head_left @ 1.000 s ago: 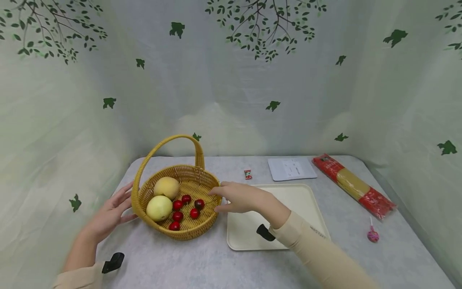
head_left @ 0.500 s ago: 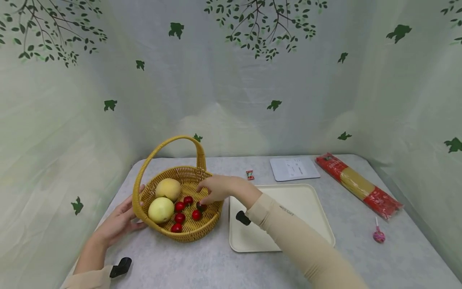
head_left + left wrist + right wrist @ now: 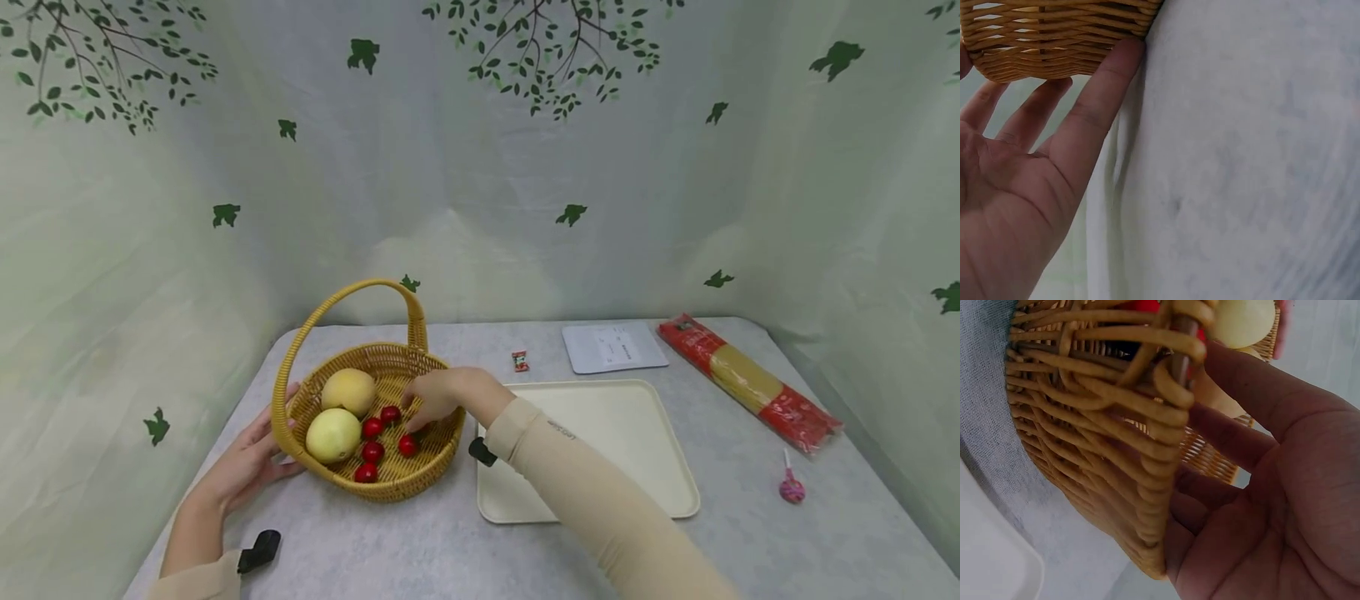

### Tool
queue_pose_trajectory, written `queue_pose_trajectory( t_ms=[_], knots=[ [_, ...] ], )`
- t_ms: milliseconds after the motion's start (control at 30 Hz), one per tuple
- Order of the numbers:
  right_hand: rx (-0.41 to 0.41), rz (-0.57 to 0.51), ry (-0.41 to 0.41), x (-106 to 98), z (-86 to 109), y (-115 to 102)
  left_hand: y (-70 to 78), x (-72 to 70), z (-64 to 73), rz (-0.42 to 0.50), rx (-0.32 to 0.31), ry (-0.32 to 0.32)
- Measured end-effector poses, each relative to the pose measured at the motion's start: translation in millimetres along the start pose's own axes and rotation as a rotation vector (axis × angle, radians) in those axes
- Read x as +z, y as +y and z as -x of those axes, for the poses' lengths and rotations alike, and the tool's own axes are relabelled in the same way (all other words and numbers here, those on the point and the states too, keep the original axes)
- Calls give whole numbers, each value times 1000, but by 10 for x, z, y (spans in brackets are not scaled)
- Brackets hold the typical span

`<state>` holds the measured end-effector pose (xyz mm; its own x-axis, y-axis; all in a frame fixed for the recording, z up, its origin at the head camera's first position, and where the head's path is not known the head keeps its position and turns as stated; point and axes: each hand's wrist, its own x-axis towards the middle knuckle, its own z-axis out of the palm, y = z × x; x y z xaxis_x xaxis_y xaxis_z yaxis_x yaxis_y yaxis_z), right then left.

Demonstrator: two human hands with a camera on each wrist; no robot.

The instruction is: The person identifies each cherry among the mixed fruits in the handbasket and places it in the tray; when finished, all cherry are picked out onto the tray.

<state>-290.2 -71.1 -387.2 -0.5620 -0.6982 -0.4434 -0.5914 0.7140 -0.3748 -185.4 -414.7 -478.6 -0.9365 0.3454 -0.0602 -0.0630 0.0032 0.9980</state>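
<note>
A yellow wicker basket (image 3: 390, 492) with a tall handle holds two pale yellow round fruits (image 3: 333, 435) and several red cherries (image 3: 372, 452). My left hand (image 3: 243, 467) rests against its left side; in the left wrist view the fingers are spread and fairly straight, touching the weave low down. Over the right rim reaches my right hand (image 3: 435, 396), its fingers bent down among the cherries beside the fruit. A darker cherry there is covered by this hand. The basket wall hides the right fingertips in the right wrist view, so their hold cannot be made out.
Right of the basket lies a cream tray (image 3: 600, 450). Behind it are a small wrapped candy (image 3: 521, 361) and a white card (image 3: 615, 348). A red-and-yellow packet (image 3: 750, 383) and a pink lollipop (image 3: 791, 489) lie farther right.
My right hand has moved left and down from the basket's right rim to inside it, covering the darker cherry. My left hand has moved slightly closer against the basket's left side.
</note>
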Motion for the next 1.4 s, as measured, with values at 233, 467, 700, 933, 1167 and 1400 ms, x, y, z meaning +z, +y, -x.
queue_pose_trajectory(
  t_ms=[233, 467, 700, 933, 1167, 1400],
  knots=[
    [42, -69, -60, 15, -71, -39, -22, 14, -2, -14, -9, 70],
    [96, -134, -98, 100, -120, -53, -62, 36, 53, -7, -31, 61],
    [90, -105, -78, 183, -114, -94, -119, 32, 110, 56, 33, -11],
    [64, -100, -50, 219, -50, -26, -159, 67, 37, 111, 76, -51],
    [15, -116, -4, 267, -12, 17, -213, 75, 32, 143, 98, -45],
    [-50, -74, 55, 222, 83, 53, -223, 61, -4, 142, 74, -15]
  ],
)
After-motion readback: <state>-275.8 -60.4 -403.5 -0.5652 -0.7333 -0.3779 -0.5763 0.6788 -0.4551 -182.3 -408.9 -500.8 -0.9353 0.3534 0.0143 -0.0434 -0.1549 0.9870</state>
